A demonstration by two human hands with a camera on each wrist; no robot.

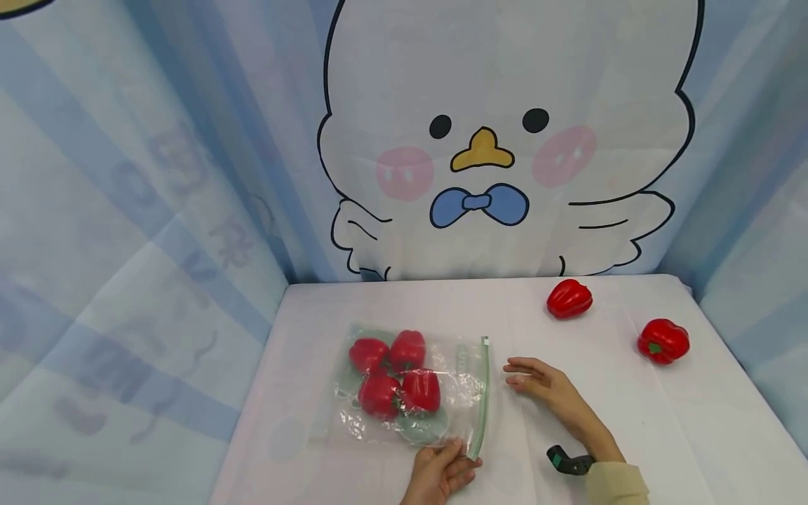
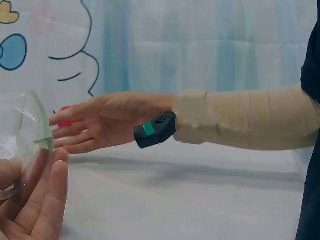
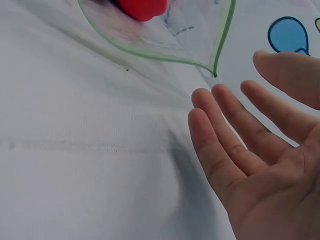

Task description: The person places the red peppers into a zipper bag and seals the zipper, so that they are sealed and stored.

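A clear zip bag with a green zip edge lies on its side, its mouth toward the right. Several red bell peppers are inside it. My left hand pinches the bag's near edge beside the zip corner, thumb on the plastic; the left wrist view shows this grip close up. Just right of the zip edge, my right hand is held apart from the bag with nothing in it. Its fingers are relaxed and spread in the right wrist view. In that view the zip edge bows apart into a gap.
Two loose red bell peppers lie at the table's right side: one near the back edge, the other farther right. A black wrist device sits at my right wrist. A patterned curtain rises behind the white table.
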